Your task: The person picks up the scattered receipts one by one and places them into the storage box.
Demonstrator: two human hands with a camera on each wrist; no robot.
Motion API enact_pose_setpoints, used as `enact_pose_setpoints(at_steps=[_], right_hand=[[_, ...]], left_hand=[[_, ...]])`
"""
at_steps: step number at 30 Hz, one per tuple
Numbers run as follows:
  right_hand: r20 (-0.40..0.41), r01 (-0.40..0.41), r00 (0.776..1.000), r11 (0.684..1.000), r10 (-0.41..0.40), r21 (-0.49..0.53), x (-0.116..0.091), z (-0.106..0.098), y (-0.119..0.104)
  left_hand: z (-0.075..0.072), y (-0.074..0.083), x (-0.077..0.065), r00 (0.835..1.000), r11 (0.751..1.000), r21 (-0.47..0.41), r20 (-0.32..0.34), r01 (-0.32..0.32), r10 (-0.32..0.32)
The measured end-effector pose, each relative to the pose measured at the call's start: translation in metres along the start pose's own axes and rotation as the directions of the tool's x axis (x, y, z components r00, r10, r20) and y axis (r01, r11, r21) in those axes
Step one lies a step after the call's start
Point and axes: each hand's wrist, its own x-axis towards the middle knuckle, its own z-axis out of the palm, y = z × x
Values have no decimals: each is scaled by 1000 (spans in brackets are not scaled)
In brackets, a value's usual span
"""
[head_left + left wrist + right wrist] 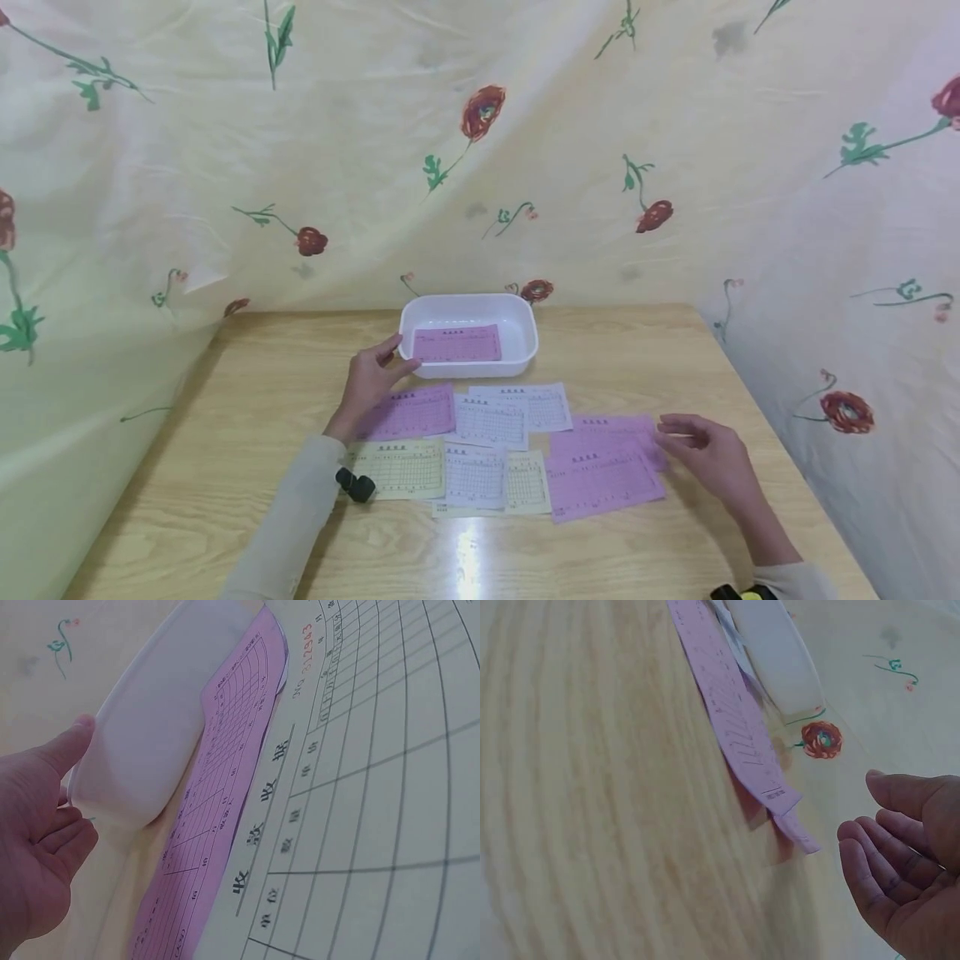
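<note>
sleeves (288,521) pale | black left-wrist device (362,488) | black right-wrist device (724,592), seemingly part yellow

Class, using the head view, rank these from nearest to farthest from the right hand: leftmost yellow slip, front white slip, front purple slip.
1. Front purple slip: just left of the right hand.
2. Front white slip: between the other two.
3. Leftmost yellow slip: front row, far left.
</note>
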Motion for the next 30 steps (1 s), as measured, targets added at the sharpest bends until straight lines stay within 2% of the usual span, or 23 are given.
enact_pose_setpoints(at_steps=[5,9,14,20,30], right_hand=[[-2,-9,1000,1000,9,13,0,4,8],[30,-33,999,999,33,15,1,6,13],[61,-62,996,998,64,-27,3,9,16],[55,-95,993,992,100,-82,7,10,16],[90,-121,988,991,127,-60,12,12,18]], left_hand=[[-1,0,-1,1000,1000,-11,1,6,-6],[0,1,-1,1000,1000,-14,2,9,-9],[0,2,-1,1000,1000,-20,-4,6,-6],[0,-1,0,1000,1000,-17,-1,-11,11],[0,-2,2,1000,1000,-15,-9,-2,1]])
